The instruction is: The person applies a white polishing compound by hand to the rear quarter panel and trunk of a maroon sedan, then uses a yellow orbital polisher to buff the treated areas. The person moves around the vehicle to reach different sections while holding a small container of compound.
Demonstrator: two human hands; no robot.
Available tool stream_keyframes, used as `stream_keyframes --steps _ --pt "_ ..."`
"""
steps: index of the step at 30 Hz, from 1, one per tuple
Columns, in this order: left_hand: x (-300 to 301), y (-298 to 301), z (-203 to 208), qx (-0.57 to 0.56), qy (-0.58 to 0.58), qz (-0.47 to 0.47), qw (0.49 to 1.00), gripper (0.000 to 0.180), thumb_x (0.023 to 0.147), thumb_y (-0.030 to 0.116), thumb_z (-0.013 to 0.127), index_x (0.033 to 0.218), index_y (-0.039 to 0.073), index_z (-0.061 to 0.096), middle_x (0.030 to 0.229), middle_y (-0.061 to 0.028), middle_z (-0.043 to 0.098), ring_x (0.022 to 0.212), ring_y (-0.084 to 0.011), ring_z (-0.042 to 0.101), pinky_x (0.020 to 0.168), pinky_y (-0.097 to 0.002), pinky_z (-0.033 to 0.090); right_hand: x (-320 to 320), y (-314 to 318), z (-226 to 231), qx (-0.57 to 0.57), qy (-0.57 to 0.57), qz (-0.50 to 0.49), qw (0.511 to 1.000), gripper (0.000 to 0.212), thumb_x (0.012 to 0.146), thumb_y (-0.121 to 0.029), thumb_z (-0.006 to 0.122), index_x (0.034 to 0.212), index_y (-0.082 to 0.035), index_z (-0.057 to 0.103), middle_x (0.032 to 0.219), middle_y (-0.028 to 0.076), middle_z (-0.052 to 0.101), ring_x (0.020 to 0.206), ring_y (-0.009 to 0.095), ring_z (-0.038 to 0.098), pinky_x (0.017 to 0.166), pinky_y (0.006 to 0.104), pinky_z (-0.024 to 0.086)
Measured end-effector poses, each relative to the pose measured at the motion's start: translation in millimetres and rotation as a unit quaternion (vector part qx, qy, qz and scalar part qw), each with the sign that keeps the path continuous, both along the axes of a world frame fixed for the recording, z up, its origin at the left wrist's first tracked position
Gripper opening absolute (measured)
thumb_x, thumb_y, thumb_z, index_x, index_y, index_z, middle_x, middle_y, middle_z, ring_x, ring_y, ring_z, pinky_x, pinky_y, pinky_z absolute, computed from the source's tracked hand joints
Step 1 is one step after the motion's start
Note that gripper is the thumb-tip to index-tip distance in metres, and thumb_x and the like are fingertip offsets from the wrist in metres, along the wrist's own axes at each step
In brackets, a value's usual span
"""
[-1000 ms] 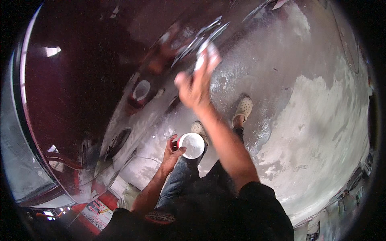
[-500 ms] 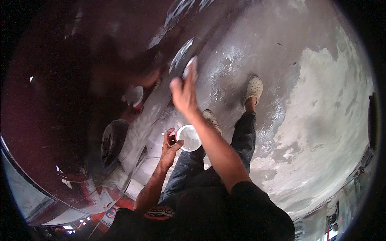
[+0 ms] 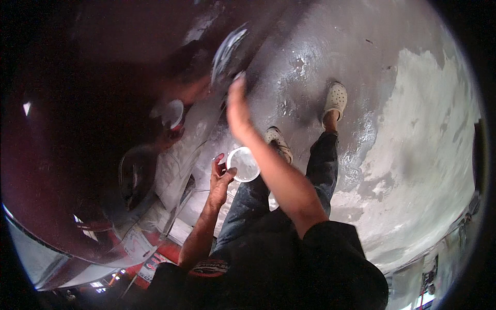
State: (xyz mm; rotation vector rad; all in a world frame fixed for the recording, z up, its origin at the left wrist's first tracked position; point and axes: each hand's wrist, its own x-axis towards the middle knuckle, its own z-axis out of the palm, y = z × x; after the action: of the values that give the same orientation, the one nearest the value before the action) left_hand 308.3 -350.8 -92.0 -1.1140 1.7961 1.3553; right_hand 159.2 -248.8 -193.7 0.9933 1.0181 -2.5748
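My left hand [image 3: 221, 182] grips a round white tub [image 3: 245, 165] by its side, thumb over the rim. Its open top faces up and a pale layer shows inside. My right hand [image 3: 238, 111] reaches forward to the side of a dark red, glossy car body [image 3: 67, 139]. A small white pad [image 3: 239, 75] shows at its fingertips, mostly hidden by the hand. Just beyond the fingers, a whitish smear [image 3: 227, 49] streaks the panel. The tub and left hand are mirrored in the paintwork.
The car body curves along my left side. A wet-looking grey floor [image 3: 299, 77] with a paler, patchy area [image 3: 413, 155] spreads to the right. My feet wear pale perforated clogs [image 3: 336, 98]. A red and white printed item [image 3: 150, 263] lies at the lower left.
My right hand has turned edge-on along the panel, so less of the pad shows. The left hand still holds the tub. The whole view has shifted slightly.
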Motion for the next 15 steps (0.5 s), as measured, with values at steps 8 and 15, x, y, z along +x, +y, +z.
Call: stream_keyframes --steps 8,15 --pt "25.2 -12.0 -4.5 -0.021 -0.009 -0.009 1.000 0.073 0.087 0.018 0.070 0.149 0.012 0.032 0.124 -0.0121 0.053 0.109 -0.0226 0.053 0.087 -0.0386 0.047 -96.0 74.3 1.6 0.251 0.151 -0.028 0.956 0.078 0.106 -0.050 0.027 0.153 0.011 0.013 0.162 0.031 0.009 0.152 0.040 0.009 0.124 0.0421 0.007" --pt "47.9 -32.5 -22.6 0.038 0.103 -0.155 0.982 0.064 0.099 0.038 0.061 0.148 0.007 0.035 0.134 -0.0096 0.051 0.118 -0.0202 0.051 0.098 -0.0366 0.046 -9.1 41.5 107.5 0.179 0.312 0.055 0.932 0.098 0.098 -0.050 0.053 0.155 0.009 0.000 0.161 0.032 -0.011 0.151 0.047 -0.005 0.122 0.0536 0.005"
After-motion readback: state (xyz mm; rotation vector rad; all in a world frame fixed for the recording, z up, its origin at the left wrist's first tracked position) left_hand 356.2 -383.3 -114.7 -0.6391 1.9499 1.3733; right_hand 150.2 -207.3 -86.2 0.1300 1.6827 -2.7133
